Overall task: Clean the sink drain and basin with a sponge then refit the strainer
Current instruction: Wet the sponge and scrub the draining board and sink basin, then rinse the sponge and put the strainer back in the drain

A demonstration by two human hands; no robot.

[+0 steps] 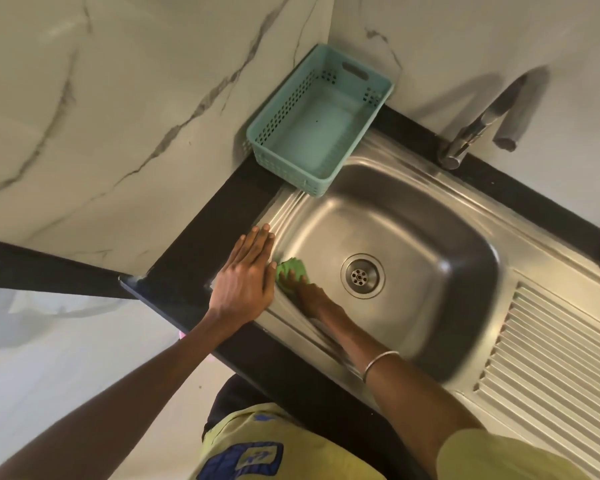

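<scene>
1. Marble-patterned white wall tile (125, 109) fills the left and top; its lower left part is blurred.
2. On the black stone counter (201, 251) the left hand (243, 271) lies flat, palm down, fingers straight and pressed together, fingertips touching the ribbed rim of the stainless steel sink (413, 216).
3. Just beside that hand, against the basin's left wall, sits the green sponge (291, 268). The right hand (309, 292) presses on it with its fingers laid over it; the left hand hides part of it, so I cannot tell whether the thumb curls under.
4. A thin metal bangle (380, 363) circles the right forearm.
5. A teal perforated plastic basket (317, 119) stands in the corner, its near end overhanging the sink rim.
6. The round metal drain strainer (362, 276) sits in the drain hole at the basin's middle, apart from the sponge.
7. The steel tap (478, 129) is motion-blurred against the back wall.
8. The ribbed draining board (551, 358) is cut off at the right edge.
</scene>
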